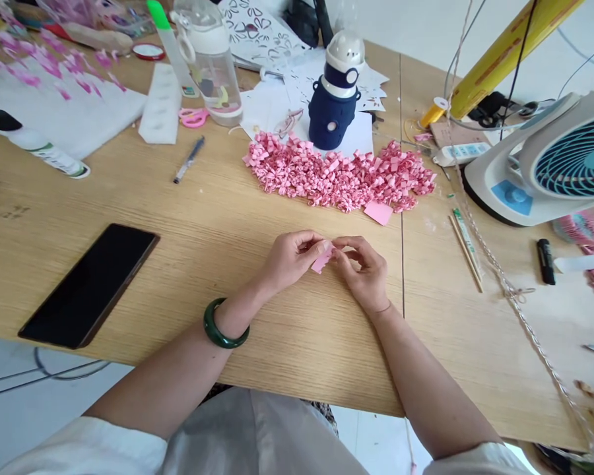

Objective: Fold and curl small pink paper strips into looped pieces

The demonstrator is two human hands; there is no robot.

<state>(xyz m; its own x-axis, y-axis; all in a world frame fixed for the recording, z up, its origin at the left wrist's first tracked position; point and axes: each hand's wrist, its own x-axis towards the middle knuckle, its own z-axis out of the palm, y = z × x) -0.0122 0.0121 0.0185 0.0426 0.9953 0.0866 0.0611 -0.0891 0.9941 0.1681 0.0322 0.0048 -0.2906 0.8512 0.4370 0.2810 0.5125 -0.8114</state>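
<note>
Both hands meet over the middle of the table, pinching a small pink paper piece [321, 262] with a notched lower edge. My left hand [294, 258] grips its upper left side between thumb and fingers, and a dark green bangle [212, 324] circles that wrist. From the other side, my right hand [363, 269] closes its thumb and fingertips on the piece's right edge. Just beyond lies a long heap of small pink folded paper pieces [321, 175]. A flat pink paper square [379, 212] rests at its front edge.
Left are a black phone [92, 284], a pen [189, 159], pink scissors [193, 117] and a clear water bottle [218, 72]. Behind the heap stands a dark blue bottle [334, 99]. A fan [539, 158], twisted cord [507, 284] and black marker [545, 262] are at right.
</note>
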